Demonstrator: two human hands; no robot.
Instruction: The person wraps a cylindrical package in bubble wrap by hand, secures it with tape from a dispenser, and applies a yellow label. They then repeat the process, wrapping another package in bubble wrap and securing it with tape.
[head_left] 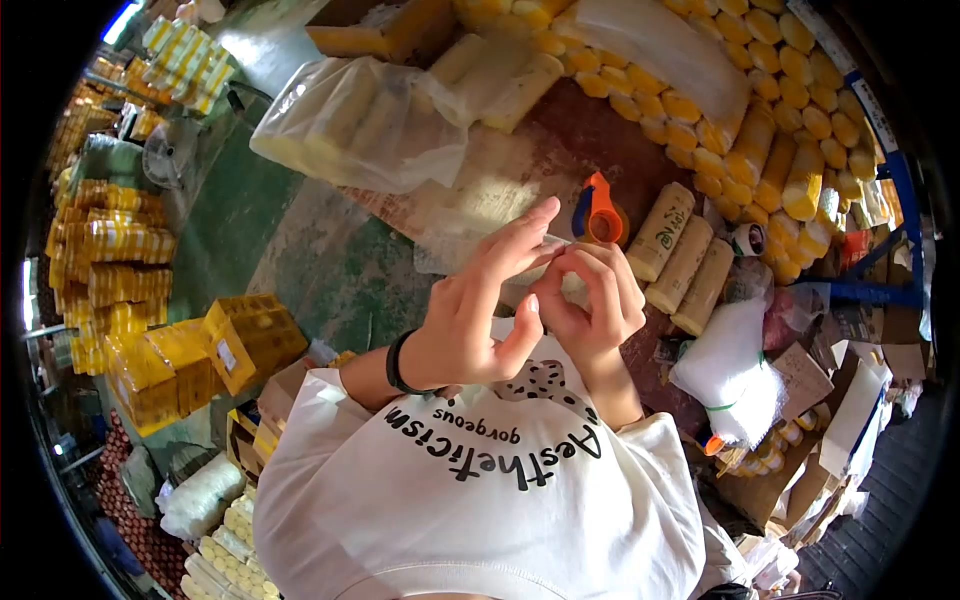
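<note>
My left hand (465, 310), a black band on its wrist, is held in front of my chest with fingers stretched out and thumb apart. Close against its fingertips is my right hand (598, 300), whose fingers are curled into a pinch. Whether something thin lies between those fingertips is too small to tell. Just beyond the hands, an orange tape dispenser (605, 222) stands on the reddish work surface (570, 145). To its right lie several wrapped cylindrical packs (682, 270), one with handwriting on it.
A clear plastic bag (365, 125) with pale cylindrical packs lies ahead on the left. Yellow rolls (770, 90) are stacked at far right, beside a blue frame (880, 290). Yellow-taped boxes (165, 365) sit on the left floor. A white bundle (730, 365) rests to my right.
</note>
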